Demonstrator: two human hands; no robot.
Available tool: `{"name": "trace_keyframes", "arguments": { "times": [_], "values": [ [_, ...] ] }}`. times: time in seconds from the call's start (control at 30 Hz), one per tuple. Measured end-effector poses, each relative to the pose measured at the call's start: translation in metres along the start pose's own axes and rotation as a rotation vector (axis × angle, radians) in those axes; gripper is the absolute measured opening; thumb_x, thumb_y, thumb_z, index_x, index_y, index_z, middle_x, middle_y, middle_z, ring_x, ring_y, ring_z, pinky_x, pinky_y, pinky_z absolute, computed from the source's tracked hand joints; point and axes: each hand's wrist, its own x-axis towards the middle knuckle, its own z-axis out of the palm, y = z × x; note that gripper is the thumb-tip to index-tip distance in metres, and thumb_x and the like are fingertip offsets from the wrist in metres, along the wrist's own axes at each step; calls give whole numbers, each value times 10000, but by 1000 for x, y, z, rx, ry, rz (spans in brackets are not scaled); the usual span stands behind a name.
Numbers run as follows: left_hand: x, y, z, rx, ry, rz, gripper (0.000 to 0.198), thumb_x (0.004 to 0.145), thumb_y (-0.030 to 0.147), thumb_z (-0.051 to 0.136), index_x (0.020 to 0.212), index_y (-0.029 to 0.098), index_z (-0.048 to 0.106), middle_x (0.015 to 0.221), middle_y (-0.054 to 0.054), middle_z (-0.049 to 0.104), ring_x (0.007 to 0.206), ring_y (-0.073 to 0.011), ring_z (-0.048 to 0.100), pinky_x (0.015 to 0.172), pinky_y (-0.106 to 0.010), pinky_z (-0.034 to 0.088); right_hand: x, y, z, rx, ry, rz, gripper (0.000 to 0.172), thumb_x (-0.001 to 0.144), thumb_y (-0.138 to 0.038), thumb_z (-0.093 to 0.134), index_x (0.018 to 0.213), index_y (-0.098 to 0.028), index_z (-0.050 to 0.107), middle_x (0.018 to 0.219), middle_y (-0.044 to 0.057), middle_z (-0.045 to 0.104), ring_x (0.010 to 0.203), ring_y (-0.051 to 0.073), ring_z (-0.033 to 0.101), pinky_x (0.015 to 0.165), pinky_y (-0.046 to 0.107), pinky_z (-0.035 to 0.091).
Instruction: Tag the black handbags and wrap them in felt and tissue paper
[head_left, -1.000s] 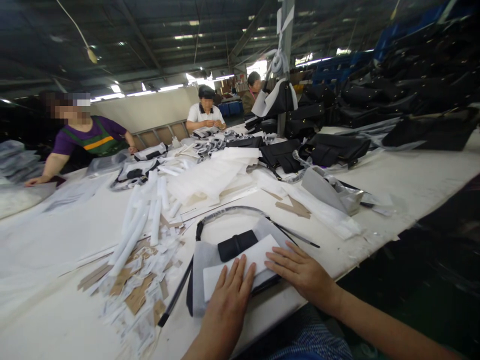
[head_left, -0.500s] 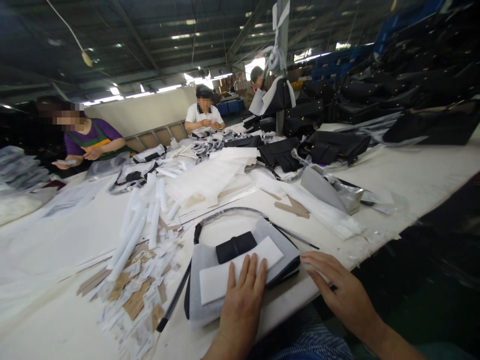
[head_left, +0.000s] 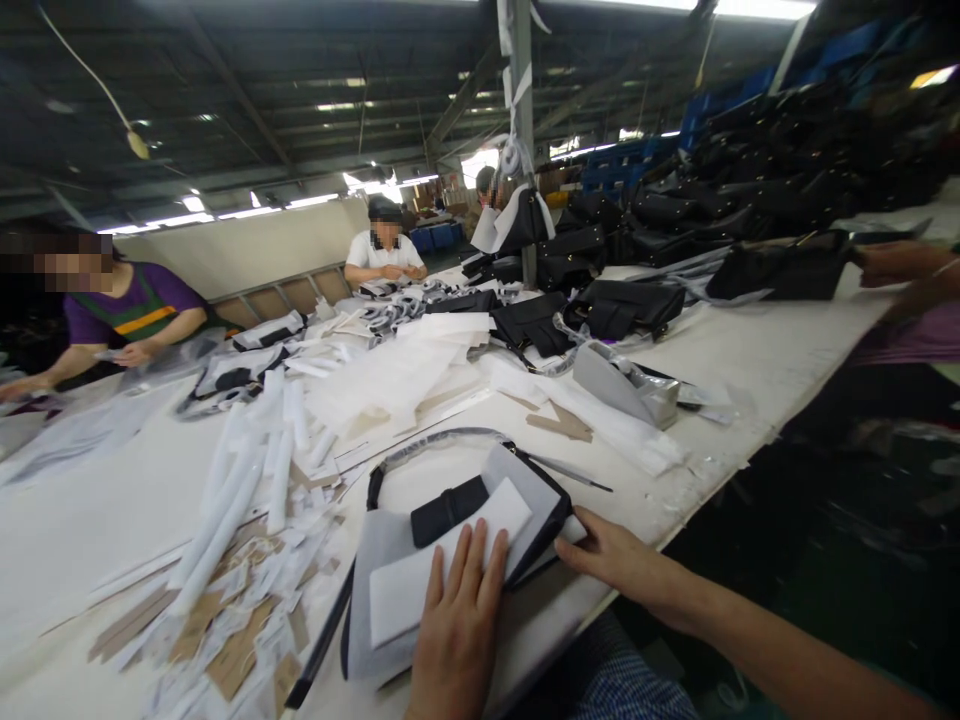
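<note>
In the head view, 1 black handbag (head_left: 541, 548), partly covered by a pale grey sheet (head_left: 382, 540), lies near the white table's (head_left: 750, 375) near edge. The left hand (head_left: 459, 625) rests flat, fingers slightly spread, on a white foam strip (head_left: 405, 602) atop it. The right hand (head_left: 609, 552) bends round the handbag's right end; whether it pinches anything, I cannot tell. Brown cardboard pieces (head_left: 241, 650) lie left of the handbag.

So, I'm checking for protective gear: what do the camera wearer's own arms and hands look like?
The left hand and right hand are ungloved, and no rings show on the fingers. The right forearm is bare, with no sleeve, watch or bracelet in sight; the left forearm is cut off by the frame.
</note>
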Motion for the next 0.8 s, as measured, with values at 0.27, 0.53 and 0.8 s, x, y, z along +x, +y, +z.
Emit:
{"name": "trace_keyframes", "arguments": {
  "times": [0.27, 0.53, 0.8],
  "values": [
    [-7, -11, 5, -24, 79, -53, 573, 1002, 219, 385, 1558, 162, 258, 1542, -100, 434, 1407, -238, 422, 1144, -426, 321, -6, -23, 39, 316, 89, 62, 576, 738, -540, 812, 1141, -177, 617, 1079, 87, 678, 994, 225, 649, 803, 343, 604],
    [-10, -30, 14, -70, 109, -65, 704, 918, 36, 355, 1580, 197, 179, 1521, -68, 470, 1418, -196, 406, 1174, -356, 306, 39, -30, -81, -1026, 204, -365, 414, 1039, -447, 361, 1034, -210, 701, 1036, 47, 744, 993, 205, 693, 884, 317, 550],
    [-8, -44, 20, -80, 124, -67, 731, 909, 68, 374, 1588, 197, 135, 1489, -95, 503, 1349, -222, 504, 1070, -366, 461, 83, -12, -160, -1486, 553, -271, 202, 922, -135, 500, 875, -118, 696, 950, 187, 721, 979, 344, 639, 842, 454, 477]
  ]
}}
